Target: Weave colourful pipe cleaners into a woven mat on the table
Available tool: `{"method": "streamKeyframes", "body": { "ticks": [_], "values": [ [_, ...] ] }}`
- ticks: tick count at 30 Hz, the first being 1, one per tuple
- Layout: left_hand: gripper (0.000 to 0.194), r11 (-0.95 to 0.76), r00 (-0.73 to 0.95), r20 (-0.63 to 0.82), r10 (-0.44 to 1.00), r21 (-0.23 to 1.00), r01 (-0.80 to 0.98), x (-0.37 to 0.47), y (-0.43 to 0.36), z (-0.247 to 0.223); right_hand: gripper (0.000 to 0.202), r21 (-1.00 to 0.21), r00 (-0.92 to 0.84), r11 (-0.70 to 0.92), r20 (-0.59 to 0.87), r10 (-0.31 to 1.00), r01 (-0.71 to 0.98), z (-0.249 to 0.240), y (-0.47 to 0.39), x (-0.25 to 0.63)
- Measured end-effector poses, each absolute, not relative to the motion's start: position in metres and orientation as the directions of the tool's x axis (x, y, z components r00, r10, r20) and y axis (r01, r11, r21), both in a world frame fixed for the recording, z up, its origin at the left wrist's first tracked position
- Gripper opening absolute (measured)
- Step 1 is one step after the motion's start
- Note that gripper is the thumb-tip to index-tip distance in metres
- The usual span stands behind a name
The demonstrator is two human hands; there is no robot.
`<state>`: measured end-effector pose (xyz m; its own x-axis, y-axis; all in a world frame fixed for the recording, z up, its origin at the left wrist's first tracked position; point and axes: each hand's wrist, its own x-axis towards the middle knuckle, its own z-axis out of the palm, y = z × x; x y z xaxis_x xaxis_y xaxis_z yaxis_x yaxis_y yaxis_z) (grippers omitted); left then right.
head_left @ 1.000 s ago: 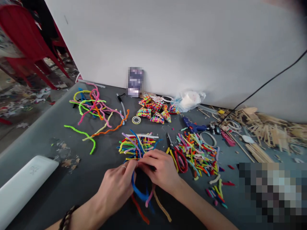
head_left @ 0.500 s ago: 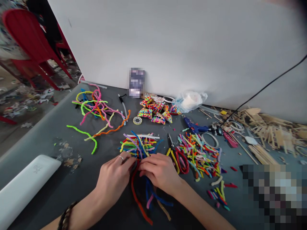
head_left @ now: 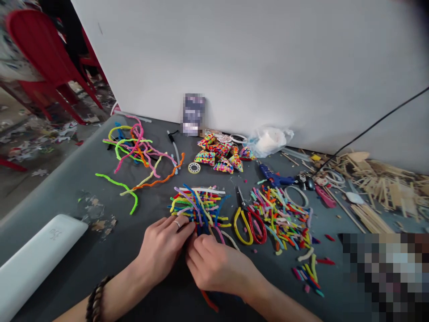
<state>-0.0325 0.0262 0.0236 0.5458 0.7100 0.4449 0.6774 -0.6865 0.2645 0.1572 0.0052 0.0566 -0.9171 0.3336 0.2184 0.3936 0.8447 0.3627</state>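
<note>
A mat of interlaced coloured pipe cleaners [head_left: 197, 203] lies flat at the centre of the grey table. At its near edge my left hand [head_left: 167, 239], with a ring, has its fingers bent and pressed down on the strands. Close beside it, almost touching, my right hand [head_left: 214, 261] is pinched over the lower strands; its fingertips are partly hidden. An orange-red pipe cleaner [head_left: 210, 302] comes out below my right hand. Scissors with yellow and red handles [head_left: 250, 223] lie just right of the mat, blades pointing away.
Cut pipe cleaner pieces [head_left: 281, 214] are heaped at right, near a blue glue gun [head_left: 275, 176]. Long pipe cleaners [head_left: 134, 147] lie back left, a white case [head_left: 43, 255] front left. Patterned small bundles [head_left: 221, 152] sit behind; wooden sticks [head_left: 385, 179] spread far right.
My right hand has moved down and toward my left hand, uncovering more strands at the mat's right edge and covering the blue ends below. The view has shifted slightly.
</note>
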Motion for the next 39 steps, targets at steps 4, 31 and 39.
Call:
{"method": "streamKeyframes", "body": {
  "ticks": [4,31,39],
  "values": [
    [0.027,-0.679,0.536,0.437,0.722,0.3,0.67,-0.031,0.024,0.02,0.023,0.285,-0.867,0.828,0.293,0.403,0.482,0.048,0.013,0.163],
    [0.032,-0.616,0.547,0.41,0.73,0.048,0.786,-0.02,0.01,0.017,0.008,-0.465,-0.188,0.211,0.096,0.977,0.86,0.025,0.055,0.158],
    [0.042,-0.65,0.581,0.421,0.697,0.027,0.76,-0.022,0.006,0.016,0.018,-0.505,-0.124,0.189,0.16,0.979,0.842,0.03,0.05,0.157]
  ]
}}
